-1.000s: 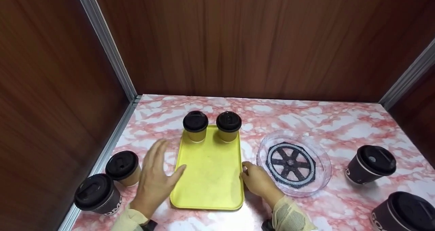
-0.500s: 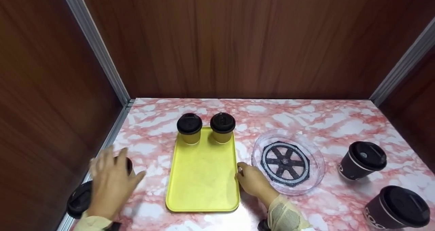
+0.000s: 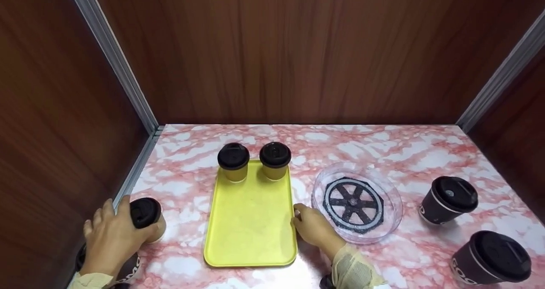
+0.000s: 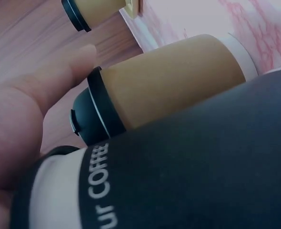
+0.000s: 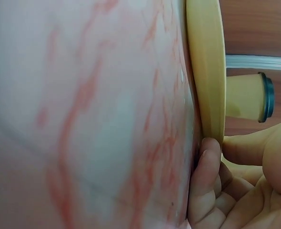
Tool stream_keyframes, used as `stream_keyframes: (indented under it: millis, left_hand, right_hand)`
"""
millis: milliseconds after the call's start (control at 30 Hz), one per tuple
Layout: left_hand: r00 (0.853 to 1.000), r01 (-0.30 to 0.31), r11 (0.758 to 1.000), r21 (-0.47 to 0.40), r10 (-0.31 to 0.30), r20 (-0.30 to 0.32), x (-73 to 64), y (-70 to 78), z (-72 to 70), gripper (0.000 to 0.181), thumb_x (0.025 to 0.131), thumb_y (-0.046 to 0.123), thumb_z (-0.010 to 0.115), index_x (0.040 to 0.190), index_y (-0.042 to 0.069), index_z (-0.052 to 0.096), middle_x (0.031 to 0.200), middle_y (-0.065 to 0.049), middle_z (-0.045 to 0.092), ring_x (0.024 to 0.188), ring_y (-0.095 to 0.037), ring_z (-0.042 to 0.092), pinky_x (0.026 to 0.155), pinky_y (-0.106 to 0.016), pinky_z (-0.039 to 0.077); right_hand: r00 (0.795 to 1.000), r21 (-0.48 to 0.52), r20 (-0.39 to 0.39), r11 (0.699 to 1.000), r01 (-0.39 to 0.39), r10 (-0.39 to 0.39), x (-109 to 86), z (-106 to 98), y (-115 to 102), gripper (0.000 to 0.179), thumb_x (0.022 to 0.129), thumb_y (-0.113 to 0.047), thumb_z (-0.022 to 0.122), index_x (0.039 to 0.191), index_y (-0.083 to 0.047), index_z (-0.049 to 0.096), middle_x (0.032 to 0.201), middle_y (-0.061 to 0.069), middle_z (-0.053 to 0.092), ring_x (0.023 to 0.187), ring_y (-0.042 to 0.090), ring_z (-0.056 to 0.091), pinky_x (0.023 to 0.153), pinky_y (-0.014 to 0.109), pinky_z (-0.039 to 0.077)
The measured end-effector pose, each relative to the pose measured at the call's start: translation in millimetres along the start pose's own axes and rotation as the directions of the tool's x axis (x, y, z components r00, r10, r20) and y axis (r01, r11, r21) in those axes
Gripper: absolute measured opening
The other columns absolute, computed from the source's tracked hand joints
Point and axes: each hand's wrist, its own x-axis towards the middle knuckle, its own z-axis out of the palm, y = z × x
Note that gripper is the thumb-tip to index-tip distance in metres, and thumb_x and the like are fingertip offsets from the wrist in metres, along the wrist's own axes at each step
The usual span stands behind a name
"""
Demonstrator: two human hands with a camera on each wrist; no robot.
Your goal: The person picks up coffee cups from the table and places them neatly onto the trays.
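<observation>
At the left, my left hand (image 3: 113,238) is beside a brown paper cup (image 3: 156,233) with a black lid. Its thumb crosses the front of that cup and its other fingers are spread along the far left side. A dark printed coffee cup (image 4: 197,171) stands close under this hand and is partly hidden by it in the head view. My right hand (image 3: 314,226) pinches the right edge of a yellow tray (image 3: 251,225), thumb over the rim and fingertips below. Two lidded cups, a left one (image 3: 234,163) and a right one (image 3: 275,161), stand at the tray's far end.
Right of the tray lies a clear round plastic dish (image 3: 389,225) with a black wheel-like pattern. Two dark lidded cups, a farther one (image 3: 447,199) and a nearer one (image 3: 489,257), stand at the right. Wood-look panels (image 3: 272,55) enclose the marbled table (image 3: 187,187).
My left hand has moved left and down from beside the tray to the brown cup. The right hand stays on the tray's edge, and the head view has shifted slightly.
</observation>
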Motion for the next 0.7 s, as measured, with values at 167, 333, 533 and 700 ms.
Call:
stream_keyframes:
  millis: [167, 333, 533, 700]
  left_hand:
    - [0.998, 0.030, 1.000, -0.002, -0.029, 0.057, 1.7, 0.3, -1.2, 0.120, 0.069, 0.069, 0.073, 0.147, -0.008, 0.025, 0.138, -0.044, 0.027, 0.120, -0.062, 0.028, 0.092, -0.076, 0.015]
    - [0.992, 0.037, 0.999, 0.034, -0.041, 0.116, 3.0, 2.1, -2.5, 0.113, 0.073, 0.069, 0.069, 0.147, -0.006, 0.029, 0.135, -0.040, 0.036, 0.116, -0.060, 0.037, 0.083, -0.073, 0.028]
    - [0.989, 0.029, 0.998, 0.059, -0.037, 0.142, 1.4, 7.4, -1.2, 0.105, 0.077, 0.065, 0.067, 0.146, -0.005, 0.031, 0.133, -0.039, 0.042, 0.114, -0.057, 0.043, 0.077, -0.071, 0.034]
    - [0.991, 0.005, 0.998, 0.060, -0.013, 0.132, -1.5, 18.5, 1.5, 0.103, 0.077, 0.067, 0.066, 0.145, -0.004, 0.035, 0.129, -0.037, 0.046, 0.108, -0.057, 0.047, 0.076, -0.072, 0.036]
  right_hand:
    - [1.000, 0.005, 0.005, 1.000, -0.009, 0.009, -0.2, 0.4, -0.9, 0.038, 0.092, -0.011, 0.059, 0.126, 0.004, 0.057, 0.087, 0.010, 0.068, 0.085, 0.027, 0.064, 0.082, 0.048, 0.051]
    - [1.000, 0.003, 0.004, 1.000, -0.008, 0.008, -0.4, -0.1, -0.5, 0.037, 0.092, -0.011, 0.059, 0.126, 0.004, 0.058, 0.084, 0.008, 0.067, 0.082, 0.026, 0.064, 0.081, 0.048, 0.052]
    - [1.000, 0.007, 0.011, 1.000, -0.012, 0.012, -0.3, 0.5, 0.5, 0.038, 0.092, -0.011, 0.059, 0.126, 0.004, 0.057, 0.079, 0.005, 0.064, 0.076, 0.021, 0.061, 0.078, 0.046, 0.052]
    - [1.000, 0.007, 0.016, 1.000, -0.023, 0.023, -0.4, 1.0, -0.2, 0.038, 0.092, -0.011, 0.058, 0.127, 0.003, 0.057, 0.080, 0.005, 0.065, 0.076, 0.021, 0.061, 0.079, 0.046, 0.052]
